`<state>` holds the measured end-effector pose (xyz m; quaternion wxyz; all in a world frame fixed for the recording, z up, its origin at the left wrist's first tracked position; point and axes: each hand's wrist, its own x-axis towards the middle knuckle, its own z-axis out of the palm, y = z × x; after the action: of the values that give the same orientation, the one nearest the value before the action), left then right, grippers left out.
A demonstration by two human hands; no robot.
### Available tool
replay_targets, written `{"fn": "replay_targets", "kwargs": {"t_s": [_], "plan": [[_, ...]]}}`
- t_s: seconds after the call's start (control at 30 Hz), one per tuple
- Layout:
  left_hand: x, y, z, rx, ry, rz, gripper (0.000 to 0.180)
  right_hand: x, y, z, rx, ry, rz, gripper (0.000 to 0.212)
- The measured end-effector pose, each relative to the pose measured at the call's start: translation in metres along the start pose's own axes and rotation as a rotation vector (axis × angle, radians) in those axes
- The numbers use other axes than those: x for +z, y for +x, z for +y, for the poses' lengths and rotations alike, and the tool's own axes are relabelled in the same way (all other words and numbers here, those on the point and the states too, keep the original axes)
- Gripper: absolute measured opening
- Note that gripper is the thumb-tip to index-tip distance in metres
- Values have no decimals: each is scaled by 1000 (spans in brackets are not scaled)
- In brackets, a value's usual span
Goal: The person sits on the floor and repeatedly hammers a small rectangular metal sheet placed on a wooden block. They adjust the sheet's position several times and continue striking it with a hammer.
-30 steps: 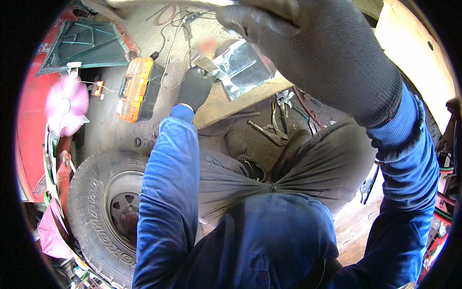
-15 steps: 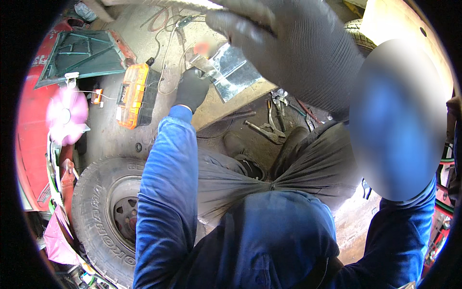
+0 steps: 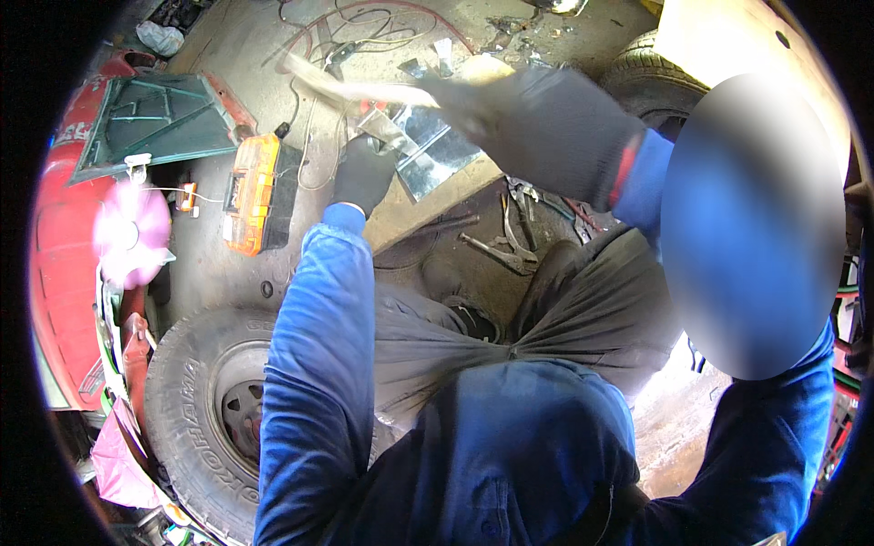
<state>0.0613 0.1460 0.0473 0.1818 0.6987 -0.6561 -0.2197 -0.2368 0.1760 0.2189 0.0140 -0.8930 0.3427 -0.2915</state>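
Observation:
My left hand (image 3: 364,175), in a dark glove, is closed on a flat metal strip (image 3: 393,136). The strip lies over a shiny piece of sheet metal (image 3: 441,150) on a wooden board (image 3: 414,209). Something small and red (image 3: 369,106) shows by the strip's far end. My right hand (image 3: 492,109), gloved and smeared by motion, is above the sheet's far right side. It grips a long pale wooden handle (image 3: 382,93) that points left over the work. The far end of this tool is too blurred to make out.
Pliers and clamps (image 3: 519,241) lie between my feet and the board. An orange-lidded tool case (image 3: 252,196) stands left, with a spinning pink fan (image 3: 132,235) and a large tyre (image 3: 205,409) nearby. Hoses and cables (image 3: 341,45) cross the far floor.
My right hand has come down and farther from the camera, bringing the pale handle over the sheet metal. My left hand stays on the strip. The view has shifted slightly.

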Motion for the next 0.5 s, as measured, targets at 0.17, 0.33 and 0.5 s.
{"fn": "replay_targets", "kwargs": {"t_s": [0.17,0.33,0.5], "plan": [[-7,0,9,-79,-14,-48,39,1,1,24,5,9,-38,33],[-2,2,12,-50,2,-66,43,10,-14,15,55,37,-54,43],[3,3,10,-22,71,-48,41,4,-19,20,-11,-179,-91,52]]}}
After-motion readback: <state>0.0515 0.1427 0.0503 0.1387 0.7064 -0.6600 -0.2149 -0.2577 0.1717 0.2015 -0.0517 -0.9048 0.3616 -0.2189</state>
